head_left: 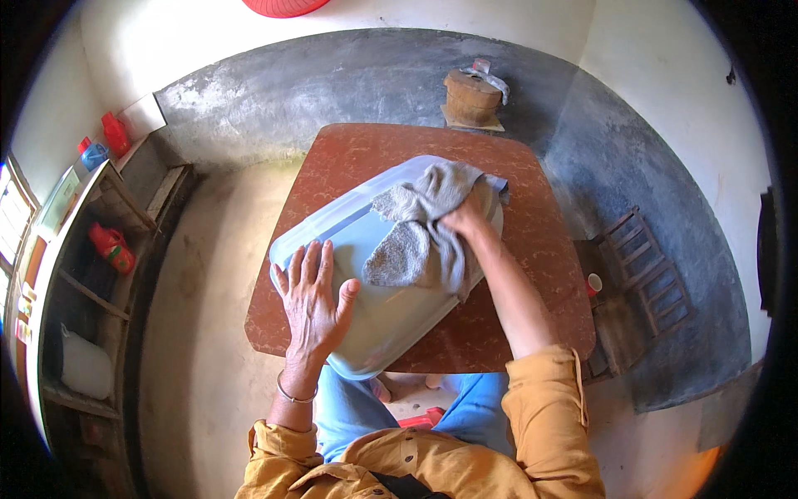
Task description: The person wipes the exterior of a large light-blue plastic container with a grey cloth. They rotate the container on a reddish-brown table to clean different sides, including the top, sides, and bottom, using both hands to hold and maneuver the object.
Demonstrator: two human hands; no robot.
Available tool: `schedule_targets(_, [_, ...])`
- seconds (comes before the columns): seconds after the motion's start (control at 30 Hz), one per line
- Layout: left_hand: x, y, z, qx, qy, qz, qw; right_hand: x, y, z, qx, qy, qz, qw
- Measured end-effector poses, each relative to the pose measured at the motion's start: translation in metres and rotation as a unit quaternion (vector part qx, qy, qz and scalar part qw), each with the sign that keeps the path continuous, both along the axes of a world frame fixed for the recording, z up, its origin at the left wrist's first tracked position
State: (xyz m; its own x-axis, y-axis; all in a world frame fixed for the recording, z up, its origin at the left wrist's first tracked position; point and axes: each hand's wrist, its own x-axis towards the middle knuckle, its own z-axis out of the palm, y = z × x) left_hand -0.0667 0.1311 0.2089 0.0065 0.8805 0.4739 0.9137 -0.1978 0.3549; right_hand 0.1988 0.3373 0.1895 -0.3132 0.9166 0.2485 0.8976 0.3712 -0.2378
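A translucent, pale plastic lid or shallow box (357, 324) lies at a slant on the red-brown table (532, 324), its near corner jutting past the table's front edge. My left hand (312, 291) rests flat on its left side, fingers stretched and thumb apart, a bangle at the wrist. Toward the far right end, my right hand (467, 218) grips a grey cloth (407, 241) that is bunched up and spread over the plastic surface. The cloth hides part of my right fingers and the far right corner of the plastic piece.
A wooden chair (640, 274) stands right of the table, with a white and red cup (593, 284) near it. Behind the table sits a round brown container (472, 98). Along the left wall runs a shelf unit (91, 295) holding a red jug (112, 247) and a white container (86, 364).
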Motion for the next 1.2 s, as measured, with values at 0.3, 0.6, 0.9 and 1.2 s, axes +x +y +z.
schedule_targets(0.3, [-0.003,-0.004,0.003,-0.006,-0.002,-0.010,1.000,-0.073,-0.174,0.002,0.108,0.202,0.177,0.957])
schedule_targets(0.6, [-0.013,-0.002,-0.005,0.000,0.011,0.006,1.000,-0.012,0.002,0.023,0.082,0.046,0.043,0.995])
schedule_targets(0.9, [0.000,0.000,-0.005,0.017,-0.005,-0.003,1.000,-0.040,-0.108,-0.044,0.086,0.309,0.073,0.944])
schedule_targets(1.2, [0.001,0.001,-0.002,-0.006,0.003,-0.009,1.000,-0.036,-0.113,0.003,0.157,0.236,0.091,0.955])
